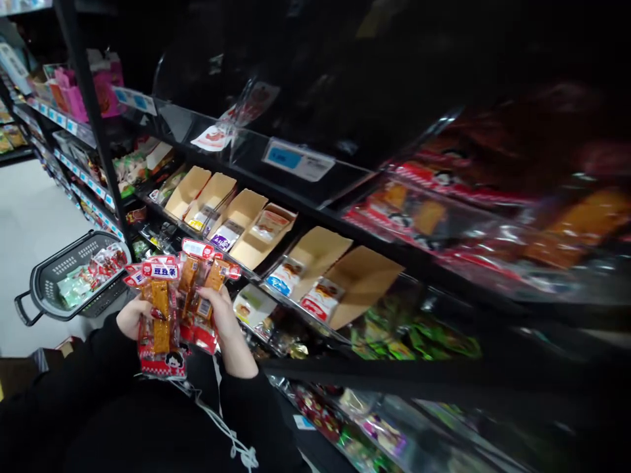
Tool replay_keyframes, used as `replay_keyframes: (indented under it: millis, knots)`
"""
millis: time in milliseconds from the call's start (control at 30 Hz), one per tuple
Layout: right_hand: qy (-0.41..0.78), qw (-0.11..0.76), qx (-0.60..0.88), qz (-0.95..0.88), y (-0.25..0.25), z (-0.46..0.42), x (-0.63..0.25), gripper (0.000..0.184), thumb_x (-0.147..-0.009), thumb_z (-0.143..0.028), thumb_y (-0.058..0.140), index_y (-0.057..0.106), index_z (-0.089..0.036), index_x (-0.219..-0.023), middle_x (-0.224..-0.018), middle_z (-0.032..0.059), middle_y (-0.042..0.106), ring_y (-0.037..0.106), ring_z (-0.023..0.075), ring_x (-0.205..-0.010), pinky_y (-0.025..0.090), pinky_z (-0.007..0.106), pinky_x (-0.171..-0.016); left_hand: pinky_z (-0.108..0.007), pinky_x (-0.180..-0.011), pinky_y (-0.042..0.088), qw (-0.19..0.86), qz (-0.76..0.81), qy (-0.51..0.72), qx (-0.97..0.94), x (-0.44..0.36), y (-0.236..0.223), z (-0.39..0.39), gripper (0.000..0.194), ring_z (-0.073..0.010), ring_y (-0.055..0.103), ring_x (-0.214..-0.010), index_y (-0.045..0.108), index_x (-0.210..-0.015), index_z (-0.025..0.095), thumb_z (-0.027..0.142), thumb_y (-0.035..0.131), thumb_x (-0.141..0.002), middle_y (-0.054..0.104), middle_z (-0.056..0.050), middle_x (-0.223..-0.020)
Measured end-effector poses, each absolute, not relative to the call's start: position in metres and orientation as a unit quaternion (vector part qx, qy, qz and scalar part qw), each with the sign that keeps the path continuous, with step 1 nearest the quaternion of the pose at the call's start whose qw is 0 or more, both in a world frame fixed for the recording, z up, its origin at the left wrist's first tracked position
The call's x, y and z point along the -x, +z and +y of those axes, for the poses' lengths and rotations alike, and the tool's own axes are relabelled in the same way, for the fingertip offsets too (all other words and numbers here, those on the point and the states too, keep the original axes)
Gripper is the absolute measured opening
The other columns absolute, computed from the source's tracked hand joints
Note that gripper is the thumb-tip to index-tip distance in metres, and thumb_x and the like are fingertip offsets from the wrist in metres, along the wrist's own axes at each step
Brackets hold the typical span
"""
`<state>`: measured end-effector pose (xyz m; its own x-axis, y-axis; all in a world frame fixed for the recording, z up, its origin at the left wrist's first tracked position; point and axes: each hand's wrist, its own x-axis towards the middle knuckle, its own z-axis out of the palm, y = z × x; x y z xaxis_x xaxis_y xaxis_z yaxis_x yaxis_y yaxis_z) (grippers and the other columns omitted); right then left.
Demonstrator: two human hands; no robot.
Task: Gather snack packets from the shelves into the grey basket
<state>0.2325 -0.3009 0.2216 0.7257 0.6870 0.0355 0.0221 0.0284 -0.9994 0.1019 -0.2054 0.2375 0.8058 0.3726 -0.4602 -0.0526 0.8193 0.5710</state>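
My left hand [135, 316] is closed on a red-and-clear snack packet [161, 322] with an orange-brown strip inside and a small face printed at its bottom. Another packet edge shows behind it. Against it, my right hand [221, 315] grips more snack packets [200, 325] of the same kind, fanned and overlapping; how many is hard to make out. Both hands are close together in front of my body, beside the shelf. A black shopping basket [49, 279] with green and red packets inside stands to the left of my hands.
Brown cardboard boxes [340, 263] holding small packets line the shelf ahead. More red snack packets [404, 207] lie in a clear-fronted bin at right, blurred. A price tag [298, 159] hangs on the shelf edge. A white cord [221, 424] dangles over my front. Grey floor [29, 197] shows at left.
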Motion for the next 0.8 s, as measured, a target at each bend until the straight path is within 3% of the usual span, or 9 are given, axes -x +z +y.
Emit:
replay_keyframes:
  millis: [167,300,467,600,800]
  knots:
    - [0.297,0.609,0.650,-0.344,0.214,-0.299,-0.231,0.024,-0.070,-0.036,0.051,0.064,-0.018,-0.079,-0.092,0.0071,0.070,0.063,0.0248,-0.089,0.049,0.039,-0.085,-0.041,-0.064,0.055,0.893,0.341,0.118,-0.268,-0.085,0.234,-0.201,0.066,-0.0340,0.069,-0.080,0.066,-0.102,0.014,-0.005,0.045,-0.042,0.073,-0.008,-0.084]
    - [0.332,0.590,0.636,-0.371,0.205,-0.301,-0.222,0.027,-0.076,-0.037,0.050,0.064,-0.018,-0.088,-0.095,0.0077,0.070,0.064,0.0244,-0.091,0.050,0.038,-0.085,-0.034,-0.059,0.052,0.893,0.307,0.091,-0.317,-0.072,0.222,-0.202,0.053,-0.0347,0.068,-0.077,0.070,-0.085,0.010,-0.007,0.052,-0.038,0.072,-0.010,-0.074]
    - [0.221,0.529,0.737,-0.357,0.183,-0.302,-0.206,0.035,-0.078,-0.045,0.054,0.061,-0.014,-0.094,-0.096,0.0162,0.068,0.063,0.0293,-0.091,0.049,0.044,-0.084,-0.032,-0.060,0.049,0.868,0.305,0.125,-0.371,-0.058,0.208,-0.206,0.033,-0.0313,0.067,-0.073,0.070,-0.066,0.012,0.001,0.059,-0.037,0.070,-0.011,-0.068]
    - [0.166,0.481,0.746,-0.430,0.177,-0.296,-0.192,0.036,-0.083,-0.043,0.047,0.064,-0.014,-0.097,-0.103,0.0192,0.065,0.057,0.0325,-0.103,0.044,0.051,-0.092,-0.033,-0.064,0.049,0.868,0.291,0.131,-0.381,-0.043,0.196,-0.208,0.032,-0.0284,0.066,-0.071,0.071,-0.068,0.013,0.003,0.063,-0.039,0.071,-0.011,-0.073]
    - [0.169,0.451,0.714,-0.508,0.185,-0.279,-0.171,0.037,-0.088,-0.037,0.043,0.065,-0.013,-0.105,-0.100,0.0174,0.067,0.059,0.0307,-0.100,0.046,0.049,-0.088,-0.040,-0.072,0.050,0.846,0.291,0.201,-0.399,-0.017,0.173,-0.206,0.034,-0.0344,0.067,-0.082,0.073,-0.075,0.014,0.005,0.067,-0.043,0.072,-0.012,-0.079]
